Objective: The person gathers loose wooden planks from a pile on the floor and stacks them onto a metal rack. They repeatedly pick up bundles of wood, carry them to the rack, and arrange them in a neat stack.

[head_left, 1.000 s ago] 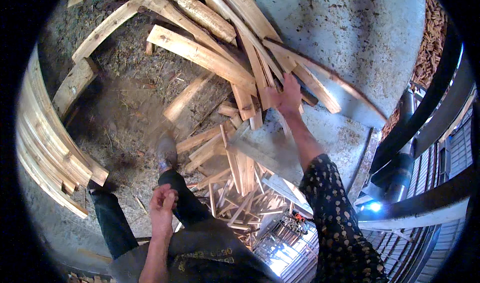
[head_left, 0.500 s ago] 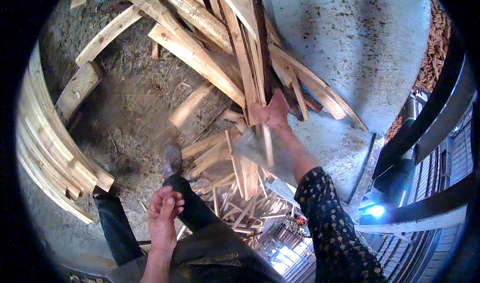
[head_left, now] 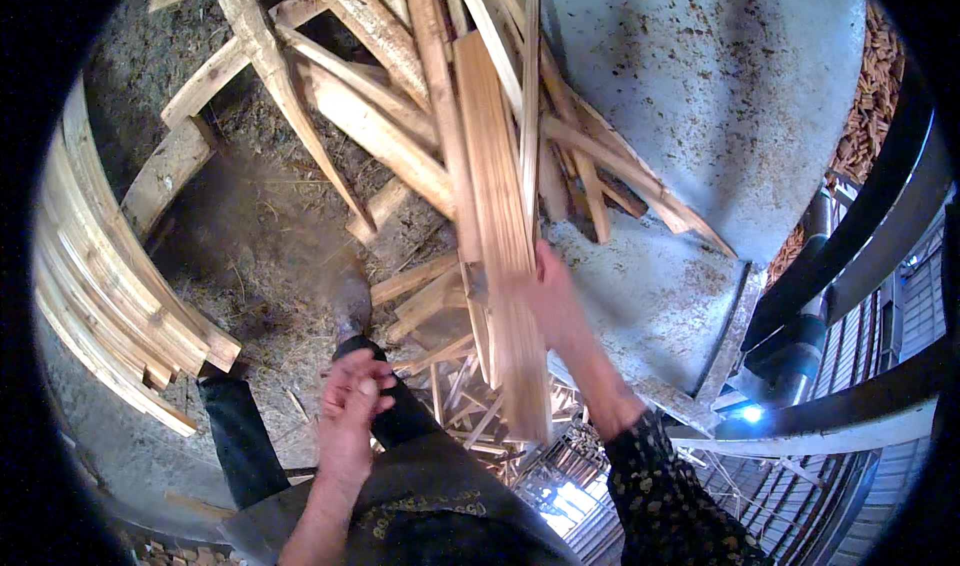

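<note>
A long, flat wooden board [head_left: 497, 156] slants down toward me over a heap of rough wood strips. My right hand [head_left: 557, 301] grips its right edge near the lower end; fingers and board end are blurred by motion. A thin strip [head_left: 531, 96] lies along the board's right side, above the hand. Over my lap, my left hand [head_left: 355, 401] is loosely curled, its fingers slightly apart and nothing seen in it. Beside the board, on its left, are other rough planks [head_left: 375, 116] and a narrow tapering strip [head_left: 310, 141].
Long boards [head_left: 130, 296] are stacked at the left. A pale, dirt-speckled metal sheet [head_left: 700, 86] spreads at the right, with dark curved bars [head_left: 850, 236] beyond it. Short offcuts [head_left: 430, 306] lie by my boot [head_left: 350, 306] on the dirt floor.
My right hand has moved nearer to me, and a wide board now extends from it. A dark strip that was by it is gone from there. A tapering strip has shifted left; the left hand moved slightly right.
</note>
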A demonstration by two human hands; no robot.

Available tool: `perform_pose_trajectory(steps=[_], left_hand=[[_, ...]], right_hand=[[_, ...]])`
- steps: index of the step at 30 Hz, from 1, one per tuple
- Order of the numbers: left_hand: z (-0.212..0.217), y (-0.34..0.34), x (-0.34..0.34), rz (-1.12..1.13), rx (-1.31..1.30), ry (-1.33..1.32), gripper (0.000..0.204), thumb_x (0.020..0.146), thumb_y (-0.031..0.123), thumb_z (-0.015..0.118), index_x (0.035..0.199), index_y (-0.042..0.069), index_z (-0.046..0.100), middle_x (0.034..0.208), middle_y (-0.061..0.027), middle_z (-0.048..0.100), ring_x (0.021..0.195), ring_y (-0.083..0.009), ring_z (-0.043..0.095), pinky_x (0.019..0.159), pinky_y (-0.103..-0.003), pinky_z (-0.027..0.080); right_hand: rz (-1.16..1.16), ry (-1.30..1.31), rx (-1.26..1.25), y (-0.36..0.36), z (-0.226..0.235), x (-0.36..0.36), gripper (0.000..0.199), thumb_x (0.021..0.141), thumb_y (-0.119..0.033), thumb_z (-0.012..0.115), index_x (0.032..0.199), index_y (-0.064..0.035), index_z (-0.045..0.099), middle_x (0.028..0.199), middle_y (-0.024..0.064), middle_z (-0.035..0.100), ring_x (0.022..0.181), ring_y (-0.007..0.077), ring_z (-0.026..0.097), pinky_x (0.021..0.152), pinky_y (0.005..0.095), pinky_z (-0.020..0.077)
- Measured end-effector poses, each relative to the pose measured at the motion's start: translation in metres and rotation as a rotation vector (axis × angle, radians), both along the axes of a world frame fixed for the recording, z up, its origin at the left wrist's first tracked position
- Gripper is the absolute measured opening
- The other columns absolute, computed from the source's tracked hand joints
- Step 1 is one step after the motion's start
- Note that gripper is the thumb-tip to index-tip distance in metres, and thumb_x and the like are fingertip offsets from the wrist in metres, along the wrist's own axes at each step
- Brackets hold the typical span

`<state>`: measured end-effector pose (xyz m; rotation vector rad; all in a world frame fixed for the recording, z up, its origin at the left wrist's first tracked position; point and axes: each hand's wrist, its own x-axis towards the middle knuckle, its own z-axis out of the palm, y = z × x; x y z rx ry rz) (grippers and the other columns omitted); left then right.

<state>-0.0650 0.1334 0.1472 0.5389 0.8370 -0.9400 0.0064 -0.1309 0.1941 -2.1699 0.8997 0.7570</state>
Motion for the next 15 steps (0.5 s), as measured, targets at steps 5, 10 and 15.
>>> perform_pose_trajectory(steps=[5, 10, 15], left_hand=[[0.038, -0.036, -0.009, -0.128, -0.424, -0.076, 0.103, 0.059, 0.014, 0.073, 0.137, 0.018, 0.006, 0.129, -0.0087, 0.034, 0.114, -0.0241, 0.04, 0.084, -0.034, 0.042], [0.026, -0.036, 0.013, 0.081, 0.116, 0.042, 0.098, 0.065, -0.005, 0.061, 0.136, 0.018, -0.002, 0.116, -0.0103, 0.037, 0.097, -0.021, 0.047, 0.08, -0.032, 0.045], [0.023, -0.016, 0.013, 0.041, 0.116, 0.054, 0.094, 0.061, -0.005, 0.058, 0.136, 0.016, 0.005, 0.098, -0.0082, 0.047, 0.088, -0.0173, 0.049, 0.076, -0.029, 0.045]], right_hand=[[0.034, 0.077, -0.083, 0.086, 0.025, -0.032, 0.05, 0.071, -0.023, 0.063, 0.112, -0.0002, 0.045, 0.1, 0.0129, 0.055, 0.086, 0.0195, 0.056, 0.074, 0.03, 0.0458], [0.019, 0.161, 0.108, 0.097, -0.012, 0.008, 0.055, 0.066, -0.031, 0.065, 0.109, -0.001, 0.049, 0.093, 0.0163, 0.058, 0.085, 0.0263, 0.057, 0.077, 0.0351, 0.0442], [0.297, -0.025, -0.51, -0.019, -0.051, 0.011, 0.036, 0.068, -0.009, 0.057, 0.104, -0.0052, 0.053, 0.087, 0.0174, 0.058, 0.082, 0.0315, 0.057, 0.074, 0.0371, 0.0453]])
